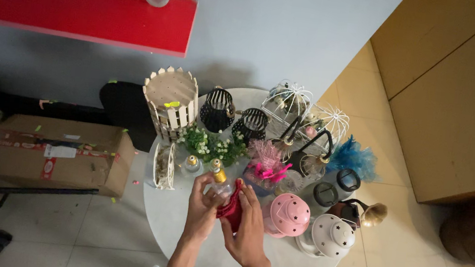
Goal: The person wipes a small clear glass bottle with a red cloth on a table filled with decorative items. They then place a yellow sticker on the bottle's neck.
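Both hands meet over the round white worktop: the left hand has its grip closed round a small clear bottle with a gold neck, while the right hand presses a red cloth against the glass, fingers clamped on the fabric. Bottle and cloth sit near the worktop's centre, with a pink lantern and white lantern at three o'clock, a white picket basket at eleven. Wiping looks underway, not finished; how clean the bottle is cannot be told.

Bottle body behind fingers and red cloth.
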